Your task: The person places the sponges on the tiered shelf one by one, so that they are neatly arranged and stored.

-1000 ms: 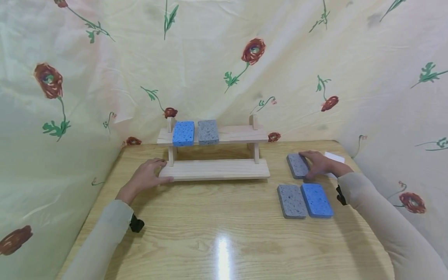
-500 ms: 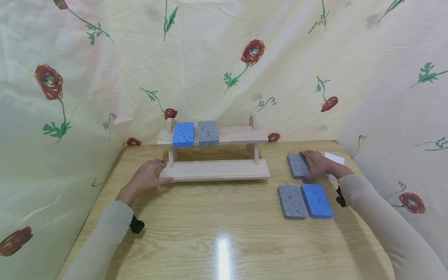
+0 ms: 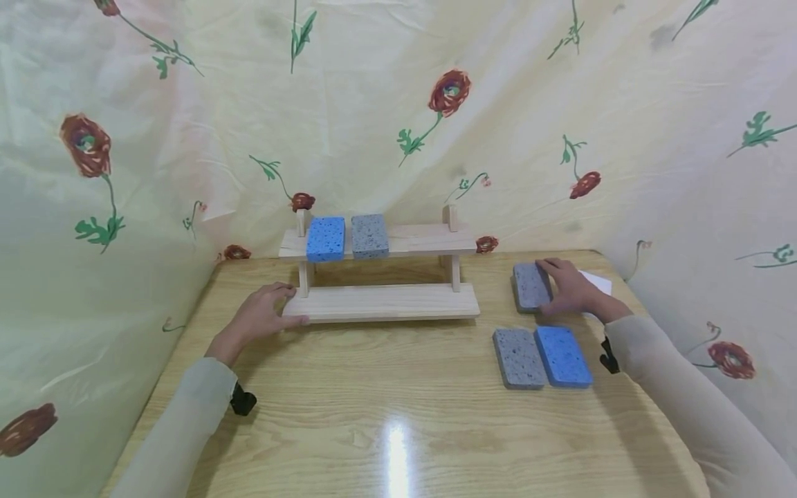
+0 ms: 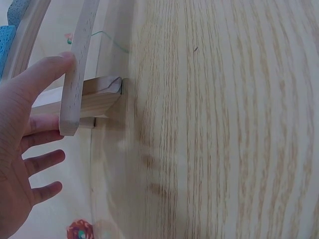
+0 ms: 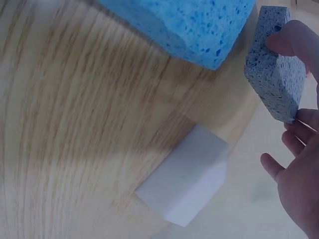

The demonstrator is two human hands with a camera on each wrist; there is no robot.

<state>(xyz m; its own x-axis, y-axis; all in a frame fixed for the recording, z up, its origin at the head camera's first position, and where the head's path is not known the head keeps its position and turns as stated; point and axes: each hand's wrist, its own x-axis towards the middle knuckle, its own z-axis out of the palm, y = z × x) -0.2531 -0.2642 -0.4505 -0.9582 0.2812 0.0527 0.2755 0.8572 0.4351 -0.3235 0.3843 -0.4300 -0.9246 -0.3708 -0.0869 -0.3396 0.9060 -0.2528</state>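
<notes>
My left hand (image 3: pixel 257 315) holds the left end of the lower board on a two-tier wooden shelf (image 3: pixel 380 303). In the left wrist view the thumb lies on one face of that board (image 4: pixel 77 74) and the forefinger on the other, the remaining fingers spread free. To the right of the shelf, my right hand (image 3: pixel 568 287) grips a grey sponge (image 3: pixel 530 286) by its edges, between thumb and fingers. The right wrist view shows this speckled sponge (image 5: pixel 274 64) tilted. In front of it a second grey sponge (image 3: pixel 519 358) and a blue sponge (image 3: pixel 563 356) lie side by side.
On the upper tier, a blue sponge (image 3: pixel 326 238) and a grey sponge (image 3: pixel 370 236) lean side by side at the left. A white block-like object (image 5: pixel 184 174) sits behind my right hand. Flowered cloth (image 3: pixel 373 104) encloses the table (image 3: pixel 349 408) at the back and sides.
My right hand and the grey sponge it grips have shifted slightly up and away in the head view. My left hand and the shelf have stayed in place.
</notes>
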